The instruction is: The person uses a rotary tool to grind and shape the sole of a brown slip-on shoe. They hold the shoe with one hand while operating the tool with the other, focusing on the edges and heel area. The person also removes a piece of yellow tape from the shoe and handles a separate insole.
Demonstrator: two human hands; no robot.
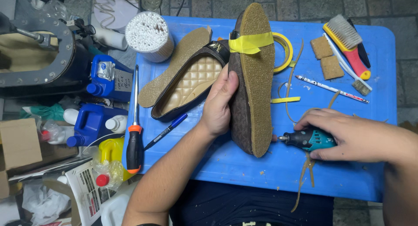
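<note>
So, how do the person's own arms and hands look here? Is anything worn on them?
Both forearms are bare, with no sleeves in view. The left hand and the right hand wear no gloves. I see no rings, watch or bracelet. A dark band shows at the bottom edge by the left arm; what it is cannot be told.

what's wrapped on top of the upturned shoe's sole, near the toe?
A strip of yellow tape crosses the sole of the shoe that the left hand steadies. Where the tape's ends go round the far side is hidden. The right hand holds a rotary tool at the heel edge.
</note>
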